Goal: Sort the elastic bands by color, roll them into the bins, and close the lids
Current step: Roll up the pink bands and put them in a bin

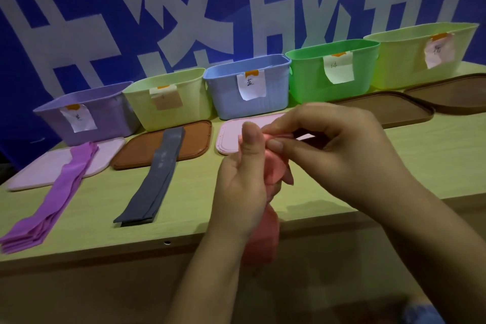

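Observation:
A pink elastic band [263,234] hangs from both of my hands over the table's front edge. My left hand [239,187] grips its upper part with the thumb raised. My right hand [339,150] pinches the band's top end just above. Several purple bands [55,202] lie stacked at the left, across a pink lid [39,168]. Grey bands [155,179] lie across an orange-brown lid [194,142]. Along the back stand open bins: purple [105,123], pale yellow [189,102], blue [223,97], green [307,79] and a larger pale yellow one [399,66].
Another pink lid [228,134] lies before the blue bin, partly behind my hands. Two brown lids [389,110] [455,95] lie before the right-hand bins. Each bin bears a paper label. A blue and white banner [131,8] hangs behind the table.

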Demonstrator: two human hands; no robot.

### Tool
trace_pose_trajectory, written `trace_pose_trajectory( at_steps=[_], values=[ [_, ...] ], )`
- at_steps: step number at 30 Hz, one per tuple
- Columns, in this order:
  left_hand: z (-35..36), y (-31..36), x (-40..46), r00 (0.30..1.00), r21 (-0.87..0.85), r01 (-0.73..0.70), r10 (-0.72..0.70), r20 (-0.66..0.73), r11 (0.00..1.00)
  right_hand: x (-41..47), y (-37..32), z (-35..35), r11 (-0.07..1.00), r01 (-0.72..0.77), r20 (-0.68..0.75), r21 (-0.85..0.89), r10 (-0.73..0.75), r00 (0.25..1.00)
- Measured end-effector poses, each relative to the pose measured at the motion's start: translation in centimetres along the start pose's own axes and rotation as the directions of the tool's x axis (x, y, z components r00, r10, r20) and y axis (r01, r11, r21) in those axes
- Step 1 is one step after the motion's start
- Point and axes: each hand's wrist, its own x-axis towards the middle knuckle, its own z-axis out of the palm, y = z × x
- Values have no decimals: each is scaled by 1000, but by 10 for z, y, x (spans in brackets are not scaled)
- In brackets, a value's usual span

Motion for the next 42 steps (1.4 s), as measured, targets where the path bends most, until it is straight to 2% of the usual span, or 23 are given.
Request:
trace_pose_trajectory(
  at_steps=[3, 5, 7, 9, 13, 16, 18, 21, 25, 27, 31, 34, 38, 42],
  values=[
    [-1, -2, -3, 1000, -4, -23, 23, 0, 1000, 0, 1, -4, 978, -133, 146, 162, 109, 983],
    [-6, -5, -3, 1000, 18, -25, 25, 4, 1000, -2, 2, -5, 896, -275, 255, 349, 191, 948],
    [-10, -4, -2, 999, 42, -28, 27, 25, 999, -4, 4, -3, 825, -368, 284, 429, 263, 922],
    [-11, -5, -1, 998, 52, -40, 37, 59, 998, -3, 5, 1, 859, -374, 268, 349, 291, 918],
    [-19, -9, 1, 987, 70, -58, 47, 155, 996, -1, 7, 1, 923, -346, 374, 172, 263, 889],
    [-23, -9, 1, 973, 40, -46, 35, 227, 998, -1, 7, 1, 951, -264, 300, 162, 207, 931],
    [-22, -8, 2, 968, -80, 20, 0, 250, 997, -3, 6, 4, 960, -210, 198, 184, 173, 965],
    [-22, -6, 4, 943, -383, 168, -34, 332, 909, -4, 3, 5, 957, -199, 91, 213, 183, 979],
    [-25, -2, 7, 933, -509, 241, -53, 356, 827, -3, -1, 4, 958, -188, 56, 216, 180, 982],
    [-22, 0, 6, 935, -477, 252, -85, 345, 842, -1, -2, 3, 962, -175, 57, 211, 166, 984],
    [-19, -3, 3, 918, -266, 264, -157, 364, 927, 0, 1, 2, 988, -104, 8, 118, 104, 995],
    [-16, -3, 3, 926, -190, 222, -146, 349, 956, -2, 3, 4, 997, -53, -86, 64, 58, 995],
    [-12, -3, 3, 954, -161, 137, -87, 286, 978, -3, 3, 6, 995, 9, -182, -95, -26, 983],
    [-7, 1, 1, 985, -75, 57, -44, 168, 996, -7, 6, 9, 982, 75, -180, -172, -106, 978]
  ],
)
